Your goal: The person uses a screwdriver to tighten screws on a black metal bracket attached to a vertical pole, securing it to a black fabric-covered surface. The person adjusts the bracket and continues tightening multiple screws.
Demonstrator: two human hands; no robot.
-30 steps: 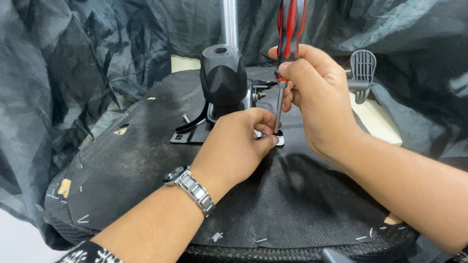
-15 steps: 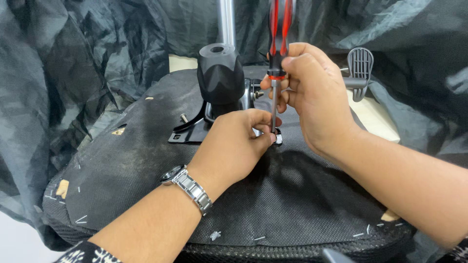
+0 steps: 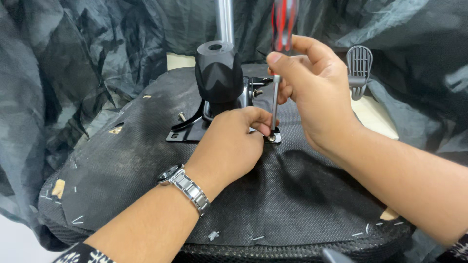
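Black woven fabric, stapled along its edge, covering the underside of an upturned chair seat [image 3: 146,195] that fills the lower half of the view. At the seat's centre, a black metal mounting plate [image 3: 187,131] carrying a ribbed black plastic housing [image 3: 218,73] and a chrome post [image 3: 224,19] rising out of frame. Right hand [image 3: 317,97] above and to the right of the plate, fingers closed around the red-and-black handle of a screwdriver [image 3: 275,97] held upright, thumb pressed against the base of the handle. Steel shaft running straight down, tip seated on a screw [image 3: 271,138] at the plate's right corner. Left hand [image 3: 229,146] resting on the seat fabric just beside that corner, fingers curled together, fingertips [image 3: 263,127] pinched at the shaft's lower end beside the screw; exact contact with the screw head too small to tell. Silver link wristwatch [image 3: 187,187] on the left wrist. Grey plastic lever paddle [image 3: 359,68] projecting at the right, well apart from both hands. Crumpled dark plastic sheeting [image 3: 58,73] surrounding the seat on all sides.
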